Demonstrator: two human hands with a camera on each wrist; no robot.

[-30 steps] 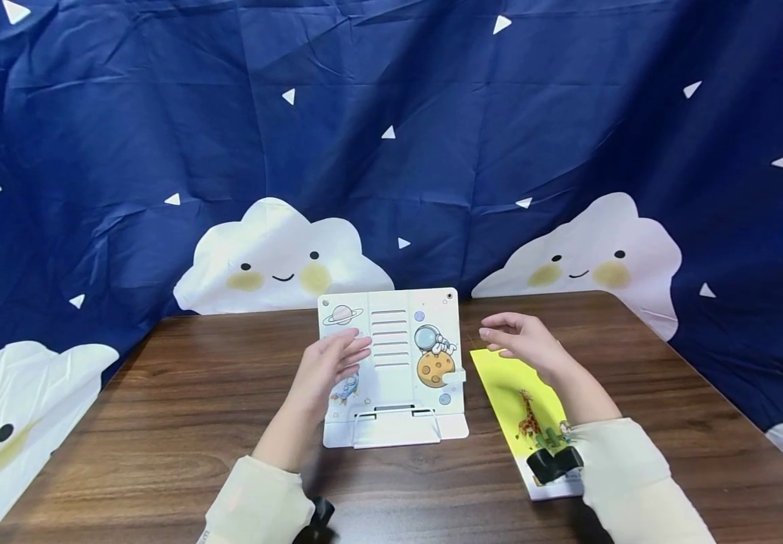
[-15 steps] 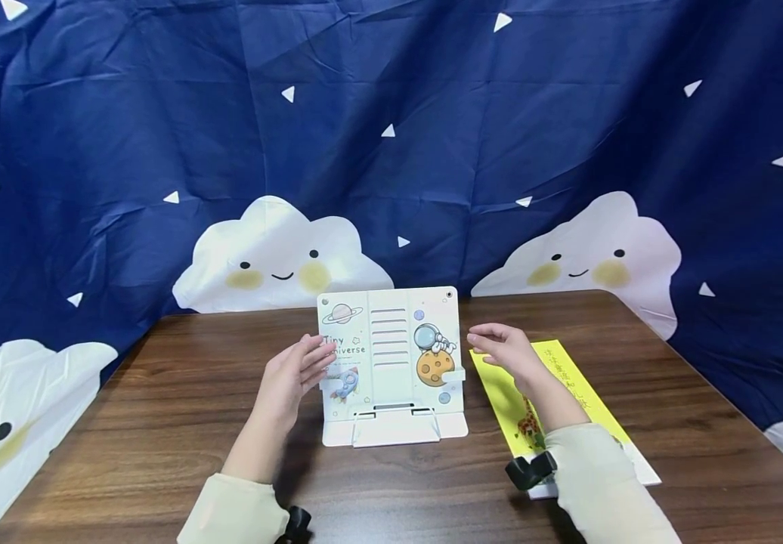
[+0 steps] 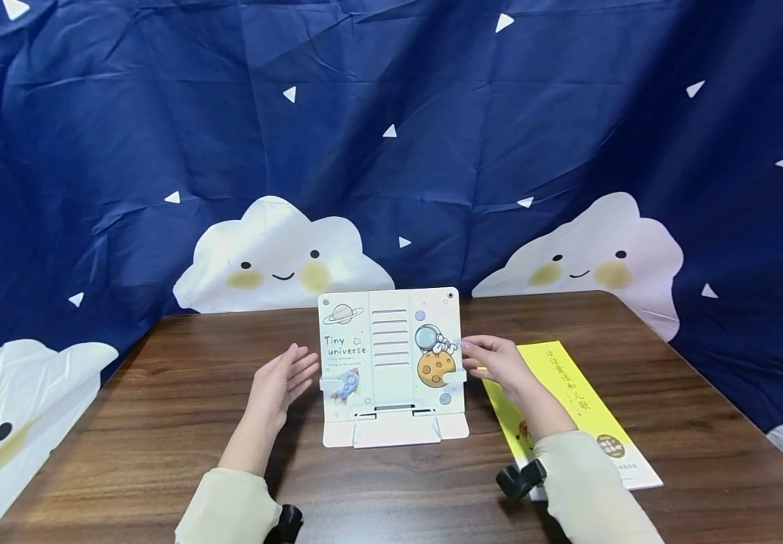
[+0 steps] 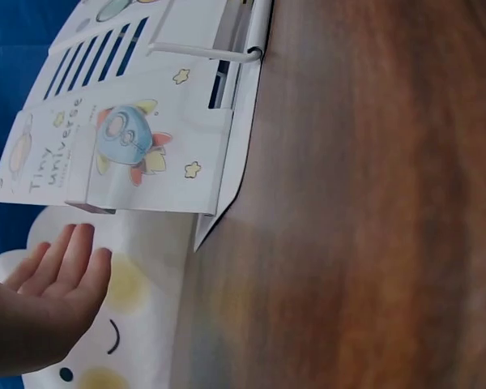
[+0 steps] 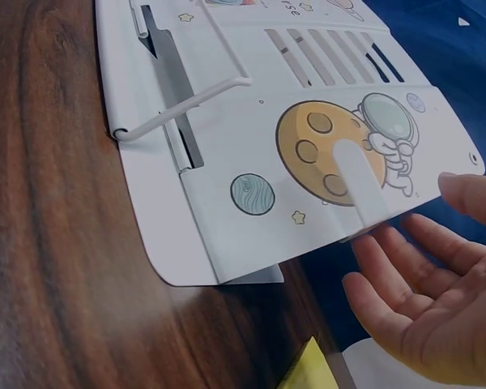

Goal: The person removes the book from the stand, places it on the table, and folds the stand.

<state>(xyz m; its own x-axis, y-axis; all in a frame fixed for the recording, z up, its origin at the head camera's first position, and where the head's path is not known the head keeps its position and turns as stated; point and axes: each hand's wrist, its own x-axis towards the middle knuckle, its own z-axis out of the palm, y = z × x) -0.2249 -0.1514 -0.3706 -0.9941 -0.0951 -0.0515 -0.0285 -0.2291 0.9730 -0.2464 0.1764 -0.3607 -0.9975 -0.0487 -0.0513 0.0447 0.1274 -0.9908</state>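
Observation:
A white book stand [image 3: 391, 340] with space drawings and the words "Tiny universe" stands tilted back on the table. To its left is my left hand [image 3: 281, 385], fingers fairly straight and holding nothing. In the left wrist view a small gap separates those fingertips [image 4: 81, 231] from the stand's side clip [image 4: 85, 182]. My right hand [image 3: 500, 368] is at the stand's right edge, thumb and fingers spread apart. Its thumb [image 5: 466, 193] and fingertips [image 5: 368, 243] come close to the edge by the other clip [image 5: 360, 186]; I cannot tell whether they touch.
A yellow book [image 3: 561, 378] lies on the brown wooden table [image 3: 160, 423], partly under my right forearm. Behind the table hangs a dark blue cloth [image 3: 391, 151] with white clouds and triangles.
My left hand has moved left, from in front of the stand to beside it. My right hand has come left and down to the stand's right edge, uncovering more of the yellow book.

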